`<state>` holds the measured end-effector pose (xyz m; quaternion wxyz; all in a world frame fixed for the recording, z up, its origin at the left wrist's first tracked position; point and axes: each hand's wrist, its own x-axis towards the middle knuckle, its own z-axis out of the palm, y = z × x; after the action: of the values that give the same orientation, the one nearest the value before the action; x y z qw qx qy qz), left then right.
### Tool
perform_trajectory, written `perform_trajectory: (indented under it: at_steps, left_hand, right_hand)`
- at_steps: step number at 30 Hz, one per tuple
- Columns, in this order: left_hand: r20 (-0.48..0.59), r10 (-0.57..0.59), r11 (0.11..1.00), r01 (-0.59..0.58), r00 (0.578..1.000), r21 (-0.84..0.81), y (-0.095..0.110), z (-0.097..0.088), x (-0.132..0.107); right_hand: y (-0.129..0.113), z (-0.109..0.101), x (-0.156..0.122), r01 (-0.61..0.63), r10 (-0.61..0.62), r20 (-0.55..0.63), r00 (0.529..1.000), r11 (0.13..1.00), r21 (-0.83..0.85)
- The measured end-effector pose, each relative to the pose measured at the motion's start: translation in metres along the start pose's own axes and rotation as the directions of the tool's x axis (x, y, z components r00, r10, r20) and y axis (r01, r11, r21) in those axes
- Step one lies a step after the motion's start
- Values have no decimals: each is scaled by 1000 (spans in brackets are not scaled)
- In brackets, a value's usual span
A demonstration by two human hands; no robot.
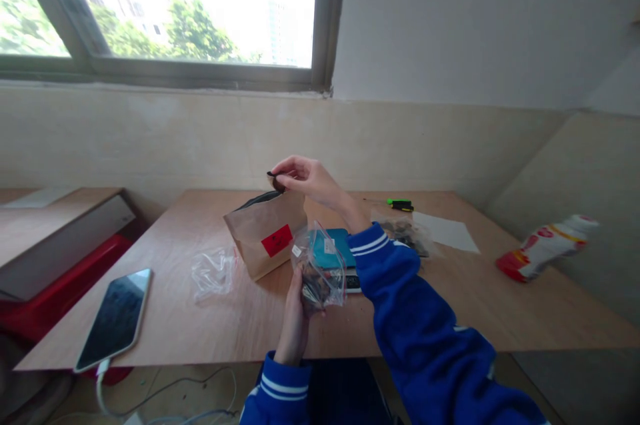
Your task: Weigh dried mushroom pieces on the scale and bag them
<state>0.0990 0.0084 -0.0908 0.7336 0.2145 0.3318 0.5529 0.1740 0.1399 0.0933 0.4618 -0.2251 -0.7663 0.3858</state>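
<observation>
The left hand (295, 319) is gripping a part-filled clear bag (320, 273) above the table (450, 308). The right hand (306, 178) is pinching a dark piece (278, 184) over the open paper bag (265, 236). An empty bag (213, 271) is lying unfilled, and a filled bag (407, 235) is lying beyond.

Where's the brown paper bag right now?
Head view: the brown paper bag stands mid-table, top pinched by the right hand, a crumpled clear bag on its left.

Paper bag (265, 233) stands between phone (116, 318) and bottle (545, 247).
</observation>
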Motion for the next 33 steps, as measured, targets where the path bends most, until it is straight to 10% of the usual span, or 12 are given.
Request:
perform_trajectory:
  at_steps: [14, 22, 29, 33]
  left_hand:
    - [24, 14, 1000, -14, 1000, 10, 5, 2, -1]
    - [13, 22, 999, -23, 1000, 32, 5, 2, -2]
    - [20, 28, 999, -29, 999, 17, 7, 1, -4]
    - [-3, 49, 999, -49, 999, 19, 8, 3, -4]
  right_hand:
    - [17, 14, 1, 79, -41, 138, 990, 956, -283]
    - [11, 23, -8, 173, -73, 180, 981, 749, -640]
    - [-16, -5, -40, 80, -87, 0, 996, 919, -386]
    - [-33, -28, -77, -190, 248, 174, 953, 937, -294]
